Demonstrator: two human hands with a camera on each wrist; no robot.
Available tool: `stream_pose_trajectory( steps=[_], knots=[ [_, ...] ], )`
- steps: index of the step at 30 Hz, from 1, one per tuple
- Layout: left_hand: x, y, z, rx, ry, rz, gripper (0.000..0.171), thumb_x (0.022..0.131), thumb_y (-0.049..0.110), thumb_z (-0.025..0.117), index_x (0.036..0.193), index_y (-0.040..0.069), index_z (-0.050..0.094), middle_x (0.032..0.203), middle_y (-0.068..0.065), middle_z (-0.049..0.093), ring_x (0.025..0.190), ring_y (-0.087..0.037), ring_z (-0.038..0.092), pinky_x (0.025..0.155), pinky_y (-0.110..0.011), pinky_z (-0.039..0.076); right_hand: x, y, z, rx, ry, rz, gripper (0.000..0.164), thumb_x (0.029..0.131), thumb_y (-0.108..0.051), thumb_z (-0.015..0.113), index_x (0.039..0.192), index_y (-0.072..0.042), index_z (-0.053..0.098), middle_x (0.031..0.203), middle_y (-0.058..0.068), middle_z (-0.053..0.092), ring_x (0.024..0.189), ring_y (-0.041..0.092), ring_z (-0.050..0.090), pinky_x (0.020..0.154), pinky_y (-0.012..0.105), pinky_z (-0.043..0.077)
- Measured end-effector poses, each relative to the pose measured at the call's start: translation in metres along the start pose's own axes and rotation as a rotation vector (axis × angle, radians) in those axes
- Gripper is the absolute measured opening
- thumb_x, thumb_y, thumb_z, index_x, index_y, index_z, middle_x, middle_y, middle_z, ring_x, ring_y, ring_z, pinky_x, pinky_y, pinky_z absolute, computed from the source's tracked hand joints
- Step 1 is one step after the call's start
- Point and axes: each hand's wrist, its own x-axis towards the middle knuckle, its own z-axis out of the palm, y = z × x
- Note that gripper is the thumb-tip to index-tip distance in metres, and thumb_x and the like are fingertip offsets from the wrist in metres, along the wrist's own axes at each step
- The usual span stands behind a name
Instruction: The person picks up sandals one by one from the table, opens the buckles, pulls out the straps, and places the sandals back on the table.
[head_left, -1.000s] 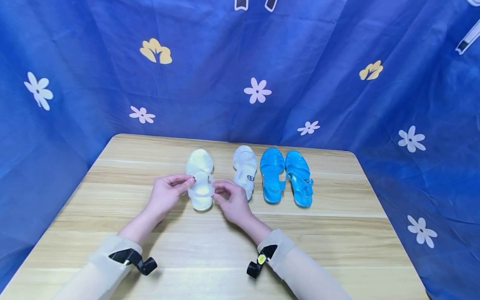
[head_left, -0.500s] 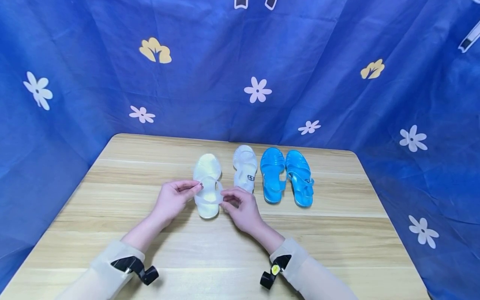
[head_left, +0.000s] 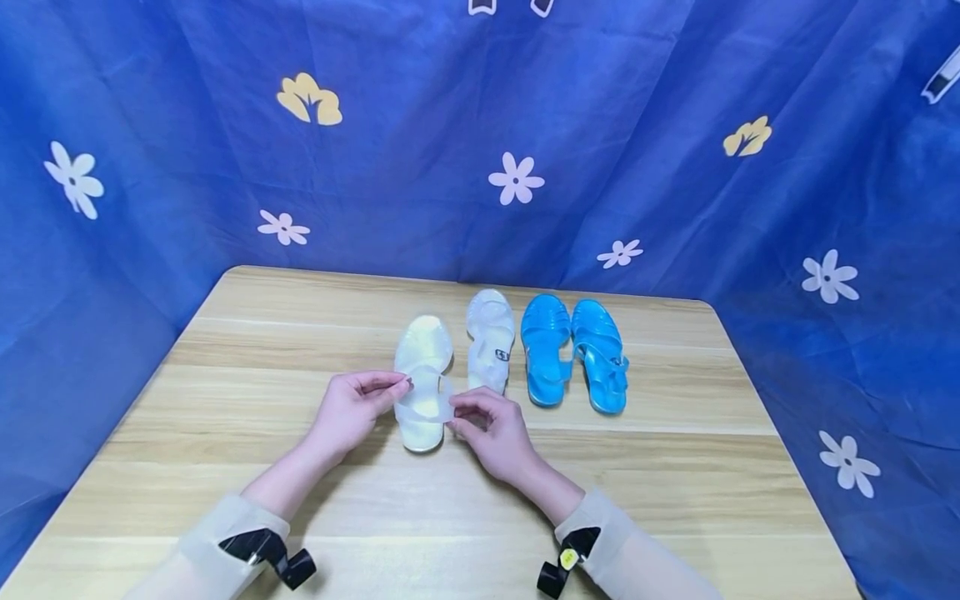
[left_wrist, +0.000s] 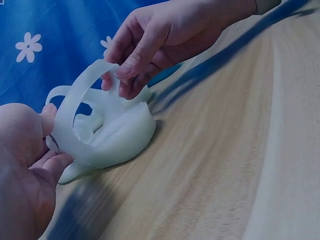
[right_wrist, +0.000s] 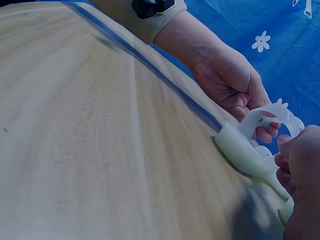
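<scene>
A pearly white jelly sandal (head_left: 423, 343) sits on the table, toe pointing away from me. My left hand (head_left: 358, 415) pinches its ankle strap on the left side, by a small dark buckle bit. On the right side, my right hand (head_left: 497, 433) pinches the same strap between thumb and fingers. In the left wrist view the strap (left_wrist: 85, 82) arches up over the heel, held from both sides, and the sole rests low near the tabletop. A second white sandal (head_left: 489, 321), with a dark mark on it, stands just behind my right hand, its heel partly hidden.
Two blue jelly sandals, one left (head_left: 545, 321) and one right (head_left: 595, 329), stand side by side to the right of the white ones. The wooden table (head_left: 697, 467) ends at a blue curtain (head_left: 420, 150) with flower prints.
Both hands have moved the white sandal to the right and toward me, closer to the other white sandal. Their hold on the strap stays the same. The other sandals have not moved.
</scene>
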Motion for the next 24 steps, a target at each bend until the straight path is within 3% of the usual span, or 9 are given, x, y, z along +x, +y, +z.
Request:
stream_pose_trajectory(
  steps=[11, 19, 24],
  knots=[
    [-0.011, 0.001, 0.006, -0.032, -0.018, 0.004, 0.026, 0.098, 0.014, 0.079, 0.118, -0.002, 0.076, 0.113, -0.013, 0.078, 0.106, -0.016, 0.073, 0.091, -0.025, 0.059, -0.014, -0.001, -0.001, -0.024, 0.001, -0.049, 0.027, 0.089, 0.009, 0.080, 0.115, 0.004, 0.075, 0.109, 0.009, 0.073, 0.101, 0.026, 0.071, 0.092, 0.036, 0.061],
    [-0.018, 0.003, 0.008, -0.077, -0.038, 0.018, 0.026, 0.097, 0.011, 0.079, 0.117, -0.006, 0.075, 0.112, -0.017, 0.077, 0.105, -0.019, 0.075, 0.090, -0.026, 0.060, -0.020, -0.003, -0.003, 0.010, -0.014, -0.050, 0.027, 0.089, 0.007, 0.081, 0.115, 0.007, 0.074, 0.110, 0.014, 0.072, 0.100, 0.029, 0.072, 0.091, 0.037, 0.062],
    [-0.019, 0.002, 0.005, -0.059, -0.061, 0.046, 0.029, 0.097, 0.012, 0.079, 0.119, -0.005, 0.074, 0.117, -0.019, 0.076, 0.111, -0.024, 0.073, 0.093, -0.025, 0.058, -0.019, -0.007, -0.007, 0.013, -0.060, -0.048, 0.030, 0.088, 0.009, 0.081, 0.117, 0.008, 0.073, 0.114, 0.017, 0.072, 0.102, 0.028, 0.072, 0.092, 0.039, 0.061]
  ],
)
